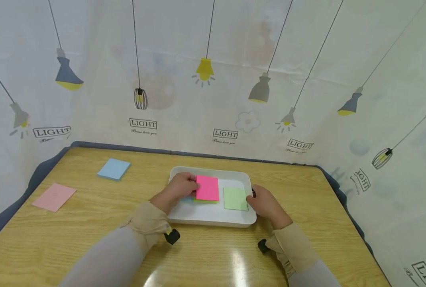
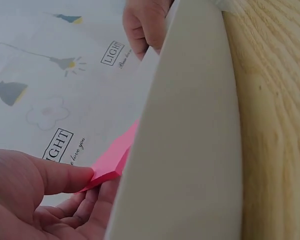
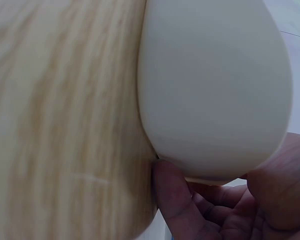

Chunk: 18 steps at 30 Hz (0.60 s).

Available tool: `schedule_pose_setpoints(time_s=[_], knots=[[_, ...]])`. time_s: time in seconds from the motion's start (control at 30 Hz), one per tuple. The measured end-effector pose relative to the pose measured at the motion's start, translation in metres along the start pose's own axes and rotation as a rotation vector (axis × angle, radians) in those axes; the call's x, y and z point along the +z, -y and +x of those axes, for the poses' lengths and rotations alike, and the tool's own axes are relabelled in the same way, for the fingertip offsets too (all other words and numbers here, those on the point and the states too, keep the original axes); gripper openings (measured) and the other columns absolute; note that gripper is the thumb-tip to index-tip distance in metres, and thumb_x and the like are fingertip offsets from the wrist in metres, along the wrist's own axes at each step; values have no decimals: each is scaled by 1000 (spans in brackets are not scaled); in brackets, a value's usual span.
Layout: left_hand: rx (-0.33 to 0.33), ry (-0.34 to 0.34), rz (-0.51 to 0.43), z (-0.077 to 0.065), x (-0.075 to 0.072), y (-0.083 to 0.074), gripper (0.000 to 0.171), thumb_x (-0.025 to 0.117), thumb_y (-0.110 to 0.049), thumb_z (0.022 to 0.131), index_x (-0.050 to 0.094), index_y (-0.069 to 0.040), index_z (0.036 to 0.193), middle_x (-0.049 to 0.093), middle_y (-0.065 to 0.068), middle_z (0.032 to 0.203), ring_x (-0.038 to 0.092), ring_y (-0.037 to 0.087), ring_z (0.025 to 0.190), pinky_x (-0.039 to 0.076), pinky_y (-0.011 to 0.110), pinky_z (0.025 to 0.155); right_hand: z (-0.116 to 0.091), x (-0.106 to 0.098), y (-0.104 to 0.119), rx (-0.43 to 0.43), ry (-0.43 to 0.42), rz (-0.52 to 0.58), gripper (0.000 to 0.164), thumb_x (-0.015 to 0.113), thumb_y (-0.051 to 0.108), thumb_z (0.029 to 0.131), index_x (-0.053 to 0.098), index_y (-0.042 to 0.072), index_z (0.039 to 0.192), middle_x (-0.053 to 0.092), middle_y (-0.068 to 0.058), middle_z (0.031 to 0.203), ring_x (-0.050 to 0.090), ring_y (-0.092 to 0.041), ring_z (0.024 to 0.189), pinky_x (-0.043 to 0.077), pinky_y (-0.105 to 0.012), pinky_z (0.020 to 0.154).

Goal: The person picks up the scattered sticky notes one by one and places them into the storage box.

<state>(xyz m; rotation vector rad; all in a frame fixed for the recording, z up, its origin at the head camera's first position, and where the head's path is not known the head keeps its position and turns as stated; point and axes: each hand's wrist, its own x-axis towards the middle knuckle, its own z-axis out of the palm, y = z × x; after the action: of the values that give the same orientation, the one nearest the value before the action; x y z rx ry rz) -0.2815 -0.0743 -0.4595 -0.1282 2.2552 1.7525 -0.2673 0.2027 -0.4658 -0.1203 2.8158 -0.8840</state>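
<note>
A white tray (image 1: 213, 221) sits on the wooden table. My left hand (image 1: 181, 185) reaches over its left side and pinches a bright pink sticky note pad (image 1: 207, 188) between thumb and fingers; the left wrist view shows the thumb on top of the pad (image 2: 110, 162). A yellow-green edge (image 1: 206, 202) shows below the pink pad, and a light blue piece (image 1: 187, 199) is partly hidden by it and the hand. At the tray's right lies a pale green sticky note pad (image 1: 236, 198). My right hand (image 1: 266, 203) grips the tray's right wall, thumb over the rim.
To the left on the table are a blue sticky note pad (image 1: 114, 169) and a light pink one (image 1: 54, 197). A white cloth printed with lamps (image 1: 205, 119) hangs behind the table's dark-edged far side.
</note>
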Motion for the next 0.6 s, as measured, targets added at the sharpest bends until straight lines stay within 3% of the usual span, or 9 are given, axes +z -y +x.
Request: schedule_pose_setpoints(time_s=[0.33,0.47,0.6], knots=[[4,-59,248,8,-1,6,23,62,-12,85,61,1,103,63,14,95,61,15,71,54,27,63,0,1,1,-9,-3,6,36,47,18,92,52,4,125,60,-12,115,51,-21,93,47,-43,84],[24,-52,342,9,-6,8,22,61,-13,84,62,2,100,64,13,88,61,14,63,52,25,59,1,1,-1,4,-5,9,36,47,18,92,52,4,124,60,-12,115,51,-21,93,47,-43,84],[38,-47,450,6,-8,4,24,60,-16,84,63,1,101,65,11,88,59,14,66,50,28,62,1,2,-2,3,-11,2,33,47,18,92,54,5,122,61,-11,112,52,-20,90,48,-40,81]])
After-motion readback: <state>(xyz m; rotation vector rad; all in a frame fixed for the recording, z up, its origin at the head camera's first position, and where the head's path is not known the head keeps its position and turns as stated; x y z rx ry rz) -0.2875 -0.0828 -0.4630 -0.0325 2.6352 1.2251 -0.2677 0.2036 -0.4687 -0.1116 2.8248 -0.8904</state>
